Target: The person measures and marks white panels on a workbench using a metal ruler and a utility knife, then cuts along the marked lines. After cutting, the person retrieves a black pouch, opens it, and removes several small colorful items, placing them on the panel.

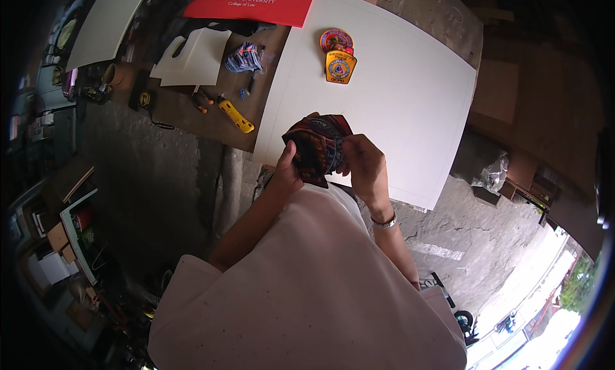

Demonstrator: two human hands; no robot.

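A bundle of dark embroidered patches (314,146) is held up in front of my body, over the near edge of a white board (403,107). My left hand (287,170) grips the bundle from its left side, with the thumb on top. With bent fingers, my right hand (366,164) pinches the right edge of the bundle. Farther off on the board lies a yellow shield-shaped patch (339,67) with a round emblem. It overlaps a round red and orange patch (333,37) just behind it.
Left of the board, the brown table holds a yellow utility knife (236,115), orange-handled pliers (202,101), a striped cloth bundle (243,57) and white sheets (195,57). A red pennant (256,8) lies at the back. A clear plastic bag (492,172) sits to the right.
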